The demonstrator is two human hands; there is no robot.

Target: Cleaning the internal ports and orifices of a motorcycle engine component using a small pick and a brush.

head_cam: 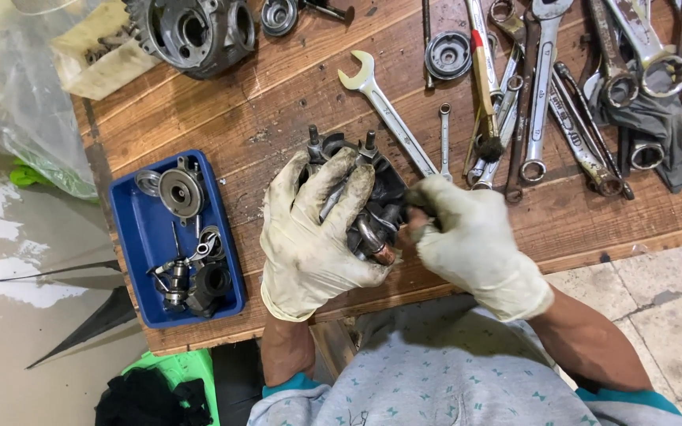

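Observation:
My left hand (313, 229), in a dirty white glove, wraps over a dark greasy engine part (384, 201) with two studs sticking up at its far side, holding it above the wooden workbench (262, 110). My right hand (471, 241), also gloved, pinches at the right side of the same part with its fingertips closed; what it pinches is hidden. A copper-coloured round end shows at the part's near side, between both hands.
A blue tray (140, 237) with small metal parts lies to the left. A grey engine casing (195, 31) sits at the back left. An open-end spanner (384, 106), a brush (485, 87) and several wrenches (586, 118) spread over the right. A plastic bag (29, 95) hangs off the left edge.

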